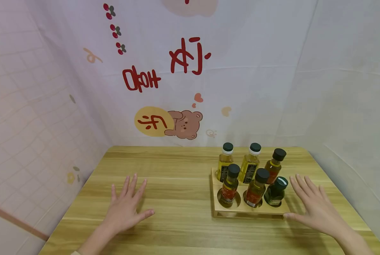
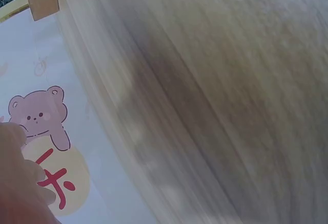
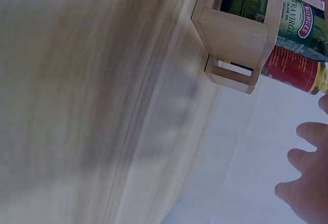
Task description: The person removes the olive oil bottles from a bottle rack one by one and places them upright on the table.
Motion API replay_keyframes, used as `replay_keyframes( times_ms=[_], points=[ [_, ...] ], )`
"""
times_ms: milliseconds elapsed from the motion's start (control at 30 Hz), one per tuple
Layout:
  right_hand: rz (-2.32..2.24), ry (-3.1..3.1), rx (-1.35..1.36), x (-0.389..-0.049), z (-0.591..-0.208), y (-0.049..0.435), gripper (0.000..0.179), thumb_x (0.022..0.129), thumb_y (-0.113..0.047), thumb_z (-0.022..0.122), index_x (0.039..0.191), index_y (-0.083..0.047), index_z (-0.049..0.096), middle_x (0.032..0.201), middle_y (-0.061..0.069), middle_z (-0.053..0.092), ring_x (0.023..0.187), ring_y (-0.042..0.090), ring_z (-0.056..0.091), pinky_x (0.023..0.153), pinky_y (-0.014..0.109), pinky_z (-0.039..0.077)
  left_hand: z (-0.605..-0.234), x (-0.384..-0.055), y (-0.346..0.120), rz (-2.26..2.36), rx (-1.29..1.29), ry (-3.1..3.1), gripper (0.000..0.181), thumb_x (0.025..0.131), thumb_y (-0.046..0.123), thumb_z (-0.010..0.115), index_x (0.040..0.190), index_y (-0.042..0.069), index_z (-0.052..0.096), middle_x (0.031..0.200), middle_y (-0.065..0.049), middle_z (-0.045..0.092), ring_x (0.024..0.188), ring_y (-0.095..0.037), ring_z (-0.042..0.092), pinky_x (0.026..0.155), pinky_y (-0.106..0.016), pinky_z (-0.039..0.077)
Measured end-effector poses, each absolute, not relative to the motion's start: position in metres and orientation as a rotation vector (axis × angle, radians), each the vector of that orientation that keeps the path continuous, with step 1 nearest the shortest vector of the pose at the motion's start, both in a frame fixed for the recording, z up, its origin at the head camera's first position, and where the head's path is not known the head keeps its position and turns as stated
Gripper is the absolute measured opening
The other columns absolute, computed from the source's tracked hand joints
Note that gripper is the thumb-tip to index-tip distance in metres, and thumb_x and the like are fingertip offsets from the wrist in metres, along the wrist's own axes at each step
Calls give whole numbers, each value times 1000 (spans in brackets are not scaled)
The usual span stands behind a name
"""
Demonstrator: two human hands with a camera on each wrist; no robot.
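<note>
My left hand (image 1: pixel 123 212) is held with fingers spread and thumb out over the left part of the wooden table, holding nothing. My right hand (image 1: pixel 317 209), fingers likewise spread, is beside a two-tier wooden rack (image 1: pixel 242 211); its thumb tip is right at the rack's front right corner. Nearest to it stands a short dark green bottle (image 1: pixel 275 194), whose label reads olive oil in the right wrist view. Two dark-capped bottles with red labels, a left one (image 1: pixel 229 193) and a middle one (image 1: pixel 254 194), share that front row. Behind are two yellow oil bottles (image 1: pixel 249 168) and a red-labelled bottle (image 1: pixel 272 170).
The wood-grain table (image 1: pixel 174 198) ends at a white cloth backdrop (image 1: pixel 256 88) printed with a bear (image 1: pixel 186 124) and red characters. More cloth hangs at the left and right. The rack's end panel (image 3: pixel 233 34) shows in the right wrist view.
</note>
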State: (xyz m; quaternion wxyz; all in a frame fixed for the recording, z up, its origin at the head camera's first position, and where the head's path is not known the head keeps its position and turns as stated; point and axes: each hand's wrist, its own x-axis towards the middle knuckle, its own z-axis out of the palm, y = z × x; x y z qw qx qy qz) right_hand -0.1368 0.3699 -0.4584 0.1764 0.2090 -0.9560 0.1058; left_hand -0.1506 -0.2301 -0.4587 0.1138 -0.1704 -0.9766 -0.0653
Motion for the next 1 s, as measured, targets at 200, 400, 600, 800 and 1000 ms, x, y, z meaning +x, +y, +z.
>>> replay_keyframes(
  times_ms=[200,400,600,800,1000],
  points=[
    [579,-2650,559,-136,-456,369,115,69,-33,90,159,-12,21,157,27,23,143,51,16,114,64,-1,-459,-152,-228,-261,-506,-2838,96,83,68,64,155,11,34,160,-24,19,147,-44,12,106,-77,1],
    [813,-2635,438,-134,-452,365,108,70,-22,91,157,-11,28,145,34,38,122,56,39,108,59,32,-461,-154,-224,-357,-509,-2747,98,80,65,70,151,5,39,154,-23,34,142,-41,29,107,-72,19],
    [959,-2649,369,-129,-457,360,93,75,-16,88,152,-6,38,132,24,48,111,-5,46,80,6,45,-462,-154,-220,-482,-520,-2666,98,78,62,75,148,2,43,146,-20,47,132,-40,44,105,-62,35],
    [1097,-2678,313,-124,-466,355,80,79,-12,85,146,4,44,129,24,49,104,-16,44,73,27,58,-463,-152,-214,-664,-464,-2677,93,78,56,79,147,4,46,140,-19,53,124,-40,52,93,-60,48],
    [1174,-2686,270,-121,-472,351,72,82,-13,82,143,6,47,130,26,50,102,-10,51,71,29,58,-469,-152,-207,-817,-460,-2627,88,76,46,84,143,0,50,137,-22,55,124,-43,51,94,-63,45]
  ],
)
